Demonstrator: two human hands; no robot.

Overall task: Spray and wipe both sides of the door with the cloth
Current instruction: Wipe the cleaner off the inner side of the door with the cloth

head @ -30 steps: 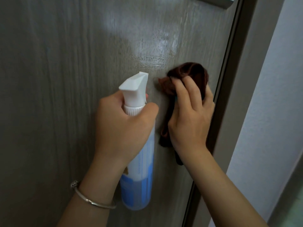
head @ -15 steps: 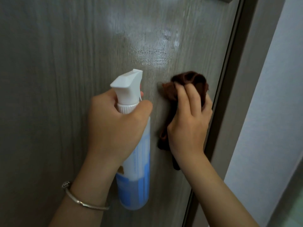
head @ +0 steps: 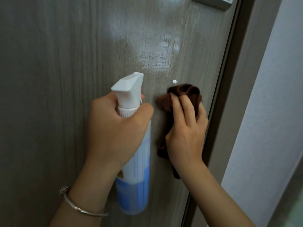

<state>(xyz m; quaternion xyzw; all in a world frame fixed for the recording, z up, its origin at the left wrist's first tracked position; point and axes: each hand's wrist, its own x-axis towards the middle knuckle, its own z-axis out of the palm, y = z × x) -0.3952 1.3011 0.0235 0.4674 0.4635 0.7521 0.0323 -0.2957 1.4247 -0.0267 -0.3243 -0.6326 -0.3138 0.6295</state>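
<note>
A grey wood-grain door [head: 57,79] fills the view, with a wet sprayed patch [head: 152,51] in its upper middle. My left hand [head: 114,128] grips a spray bottle [head: 136,185] with a white nozzle [head: 129,89] pointing at the door; one finger lies round the trigger. My right hand [head: 186,133] presses a bunched dark brown cloth [head: 182,94] against the door near its right edge, fingers curled over it. A small white blob of foam [head: 174,81] sits on the door just above the cloth.
A metal handle plate [head: 213,2] shows at the top edge. The door's dark edge and frame [head: 229,79] run down the right side, with a pale wall [head: 270,112] beyond it. A silver bracelet [head: 78,205] circles my left wrist.
A white foam blob has appeared on the door above the cloth. Both hands kept their grip, and the cloth hand slid slightly down the door below the wet patch.
</note>
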